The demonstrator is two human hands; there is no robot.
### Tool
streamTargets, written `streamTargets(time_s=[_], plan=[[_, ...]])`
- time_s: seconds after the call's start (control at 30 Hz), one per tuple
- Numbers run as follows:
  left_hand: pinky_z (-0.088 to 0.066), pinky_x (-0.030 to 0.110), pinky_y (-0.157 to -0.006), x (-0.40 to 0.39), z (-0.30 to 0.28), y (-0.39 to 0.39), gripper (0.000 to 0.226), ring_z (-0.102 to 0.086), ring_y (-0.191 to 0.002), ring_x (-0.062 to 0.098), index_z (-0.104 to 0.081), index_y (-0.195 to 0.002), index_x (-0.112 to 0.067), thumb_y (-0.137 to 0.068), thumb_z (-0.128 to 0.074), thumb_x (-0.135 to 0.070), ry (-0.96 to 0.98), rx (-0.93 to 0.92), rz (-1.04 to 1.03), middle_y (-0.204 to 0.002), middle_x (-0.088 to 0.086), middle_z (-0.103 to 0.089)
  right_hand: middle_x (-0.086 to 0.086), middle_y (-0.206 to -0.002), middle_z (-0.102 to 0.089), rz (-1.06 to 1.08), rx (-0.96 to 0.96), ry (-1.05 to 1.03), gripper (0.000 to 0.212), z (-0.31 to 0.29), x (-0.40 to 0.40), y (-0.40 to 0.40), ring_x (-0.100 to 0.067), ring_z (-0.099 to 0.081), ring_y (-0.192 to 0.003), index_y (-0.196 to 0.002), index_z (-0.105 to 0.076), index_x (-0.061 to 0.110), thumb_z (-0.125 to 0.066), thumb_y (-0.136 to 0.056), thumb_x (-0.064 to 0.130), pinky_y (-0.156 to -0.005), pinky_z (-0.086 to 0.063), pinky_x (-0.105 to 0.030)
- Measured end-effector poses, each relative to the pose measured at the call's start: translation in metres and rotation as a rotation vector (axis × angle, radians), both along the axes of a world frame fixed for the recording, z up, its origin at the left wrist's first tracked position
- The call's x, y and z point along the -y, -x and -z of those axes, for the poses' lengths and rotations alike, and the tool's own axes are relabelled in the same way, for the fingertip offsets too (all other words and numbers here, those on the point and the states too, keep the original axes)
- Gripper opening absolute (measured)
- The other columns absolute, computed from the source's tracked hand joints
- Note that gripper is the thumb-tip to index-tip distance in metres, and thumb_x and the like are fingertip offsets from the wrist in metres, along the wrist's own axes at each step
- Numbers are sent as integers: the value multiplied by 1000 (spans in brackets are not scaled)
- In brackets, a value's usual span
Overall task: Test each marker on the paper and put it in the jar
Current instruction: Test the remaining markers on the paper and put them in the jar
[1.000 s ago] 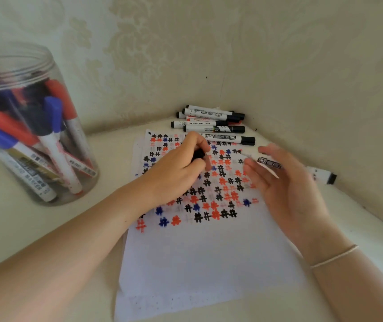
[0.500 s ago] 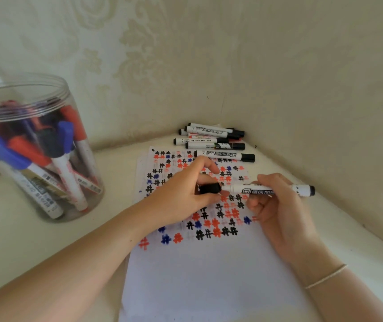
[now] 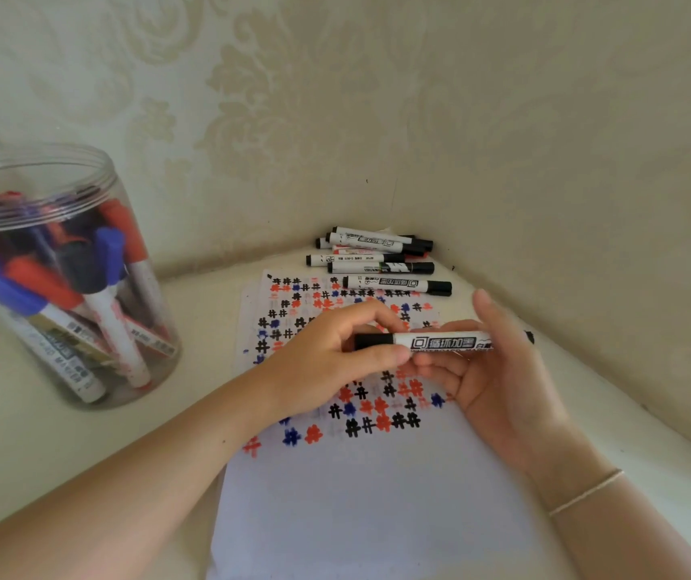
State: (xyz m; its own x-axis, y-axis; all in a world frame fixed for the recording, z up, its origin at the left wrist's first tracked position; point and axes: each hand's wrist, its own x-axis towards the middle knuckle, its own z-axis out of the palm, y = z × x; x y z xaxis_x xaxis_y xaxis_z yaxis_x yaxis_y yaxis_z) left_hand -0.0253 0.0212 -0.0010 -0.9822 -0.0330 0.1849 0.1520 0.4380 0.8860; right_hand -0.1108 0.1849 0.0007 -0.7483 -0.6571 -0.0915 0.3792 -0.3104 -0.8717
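Both hands pinch one marker above the paper: left hand at its cap, right hand its barrel.

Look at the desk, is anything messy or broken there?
Nothing looks broken or spilled. The jar stands upright with markers inside, loose markers lie piled in the corner, and the paper lies flat. The left hand and right hand hold one black-capped marker above it.

Soft, even, warm-tinted light leaves only faint shadows under the arms, while the jar at the left edge is smeared with blur and the wide-angle view bends the desk edges.
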Motion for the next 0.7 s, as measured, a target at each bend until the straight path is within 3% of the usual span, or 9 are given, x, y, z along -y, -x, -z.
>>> streamTargets(time_s=[0.07, 0.17, 0.27, 0.33, 0.4, 0.53, 0.7], plan=[[-38, 17, -56, -2, 0, -1, 6, -46, -55, 9, -57, -94, -22, -94, -57, -29, -69, 30, 18, -73, 2, -66, -20, -76, -69, 63, 25, 6, 40, 1, 2, -1, -24, -65, -55, -80, -64, -2, -59, -81, 38, -55, -56, -29], [-34, 14, -52, -5, 3, -1, 11, -39, -50, 5, -51, -86, -18, -94, -55, -24, -116, 58, -25, -55, -11, -48, -11, -69, -59, 340, -72, -43, 16, 8, 4, 0, -19, -50, -38, -78, -59, 6, -69, -81, 17, -40, -43, -24], [-28, 11, -44, -7, 3, 0, 19, -28, -43, 6, -48, -75, -9, -91, -56, -13, -193, 65, -129, -49, -9, -34, -7, -61, -51, 491, -393, -303, 24, 14, 8, -4, -15, -41, -34, -71, -51, 9, -67, -88, 18, -39, -34, -21], [-29, 11, -39, -9, 2, 0, 27, -26, -38, 3, -43, -65, -10, -88, -55, -10, -237, 59, -252, -46, -9, -31, -3, -52, -45, 484, -587, -427, 36, 15, 12, -10, -12, -34, -39, -63, -47, 7, -62, -90, 25, -42, -31, -21], [-29, 11, -38, -11, 1, 0, 34, -24, -35, 2, -40, -59, -12, -87, -58, -16, -263, 30, -353, -42, -11, -28, 8, -45, -33, 457, -674, -408, 44, 15, 15, -17, -9, -26, -44, -56, -39, 10, -60, -92, 26, -45, -27, -21], [-29, 15, -50, -20, 1, 1, 45, -26, -34, 4, -36, -55, -14, -86, -63, -33, -207, -22, -475, -38, -11, -26, 11, -45, -25, 464, -749, -373, 46, 15, 16, -17, -8, -23, -46, -55, -33, 16, -57, -93, 25, -47, -23, -18], [-32, 26, -59, -21, 1, 1, 49, -26, -34, 4, -33, -52, -16, -85, -64, -35, -175, -42, -535, -40, -10, -26, 10, -47, -22, 424, -757, -390, 48, 14, 15, -18, -7, -20, -48, -55, -29, 18, -55, -95, 28, -48, -21, -21]])
